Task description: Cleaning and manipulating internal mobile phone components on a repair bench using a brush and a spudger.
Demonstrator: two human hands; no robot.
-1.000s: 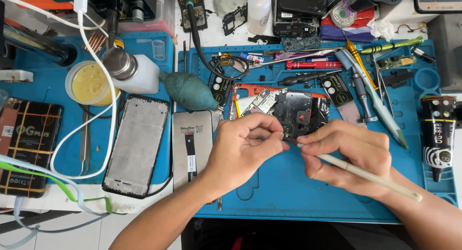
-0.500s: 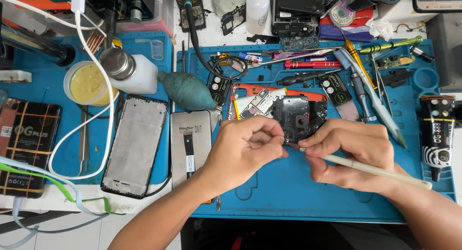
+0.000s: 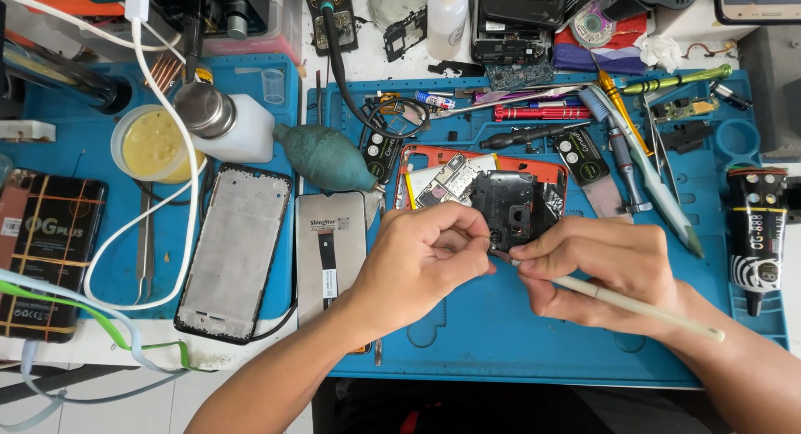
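Note:
My left hand (image 3: 425, 263) and my right hand (image 3: 596, 271) meet at the middle of the blue work mat (image 3: 501, 350). The right hand grips a cream-coloured pry stick (image 3: 642, 309) whose tip points left at the left hand's pinched fingertips. The left thumb and fingers pinch something small that I cannot make out, just below a black inner phone cover (image 3: 513, 204). That cover lies on an opened phone with an orange frame (image 3: 467, 171) and exposed circuit board.
A bare phone frame (image 3: 234, 250) and a grey screen panel (image 3: 329, 250) lie left of the hands. A green dust blower (image 3: 325, 157), a white bottle (image 3: 229, 125), a cup of yellow liquid (image 3: 150, 146), screwdrivers and tweezers (image 3: 617, 125) crowd the back. A black glue tube (image 3: 755, 229) lies right.
Both hands have stayed nearly in place. The fingertips and stick tip have shifted slightly at the lower edge of the black cover.

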